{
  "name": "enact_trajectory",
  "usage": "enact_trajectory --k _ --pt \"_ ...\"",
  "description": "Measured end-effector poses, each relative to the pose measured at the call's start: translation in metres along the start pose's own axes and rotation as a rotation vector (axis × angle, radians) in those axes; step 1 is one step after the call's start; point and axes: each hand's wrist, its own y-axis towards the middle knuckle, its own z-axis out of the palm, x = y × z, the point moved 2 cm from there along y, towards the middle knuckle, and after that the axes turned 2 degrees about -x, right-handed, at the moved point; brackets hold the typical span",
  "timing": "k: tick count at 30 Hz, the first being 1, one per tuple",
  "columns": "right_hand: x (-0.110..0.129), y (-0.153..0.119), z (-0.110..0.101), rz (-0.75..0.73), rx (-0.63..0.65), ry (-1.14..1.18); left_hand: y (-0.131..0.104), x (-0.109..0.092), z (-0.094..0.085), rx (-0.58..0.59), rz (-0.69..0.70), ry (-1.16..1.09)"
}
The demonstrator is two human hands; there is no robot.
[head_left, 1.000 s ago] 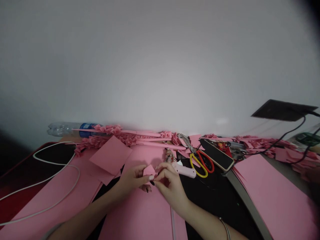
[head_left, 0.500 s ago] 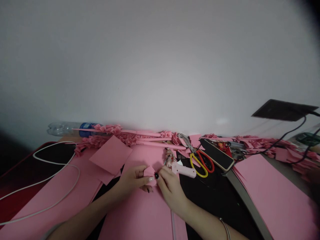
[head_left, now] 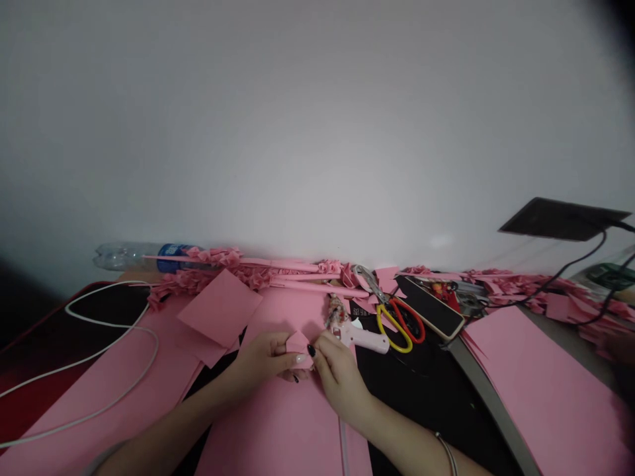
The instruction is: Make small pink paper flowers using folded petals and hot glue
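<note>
Grip, left: left hand point(head_left: 265, 360) clamped on a folded pink paper piece point(head_left: 297, 342), the pale-nailed thumb across its front and the other fingers round behind it.
Grip, right: right hand point(head_left: 340, 373) pinched on the same piece at its right side, dark-nailed thumb pressed toward the curled fingers; a bracelet point(head_left: 447, 453) circles the wrist.
Folded piece: held between the hands, above a long pink sheet point(head_left: 282, 423) that runs from near the back edge of the black surface point(head_left: 417, 403) toward the front.
Glue gun: pale glue gun point(head_left: 370, 340) just beyond the right hand, handle pointing toward the surface's right edge.
Scissors: scissors point(head_left: 381, 297) with one yellow and one red handle loop, blades toward the back edge, beside a dark-screened phone point(head_left: 434, 308).
Back edge: crumpled pink paper stems point(head_left: 297, 264) lie along it by the wall point(head_left: 317, 132); a clear plastic bottle point(head_left: 131, 254) with a blue label lies on its side at the back left corner.
Left side: pink square point(head_left: 221, 307) over larger pink sheets point(head_left: 119, 383), which a white cable point(head_left: 157, 340) loops across.
Right edge: more pink paper sheets point(head_left: 546, 390) overlap its grey border.
</note>
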Motion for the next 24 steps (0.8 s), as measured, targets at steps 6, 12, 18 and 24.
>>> enact_trajectory --k 6,12,18,24 --pt "0.0004 0.0008 -0.0001 0.029 0.018 0.014 -0.0015 -0.0013 0.0046 0.043 0.024 -0.005" --pt "0.0019 0.0003 0.0006 0.011 0.007 0.041 -0.0010 0.0010 0.0056 0.063 0.008 -0.029" --pt "0.0031 0.0006 -0.0006 0.016 -0.009 0.065 -0.0004 0.0035 0.0051 0.042 0.023 -0.038" --pt "-0.0011 -0.0011 0.0007 0.009 -0.064 0.063 -0.0023 0.0007 0.0037 0.047 0.007 -0.044"
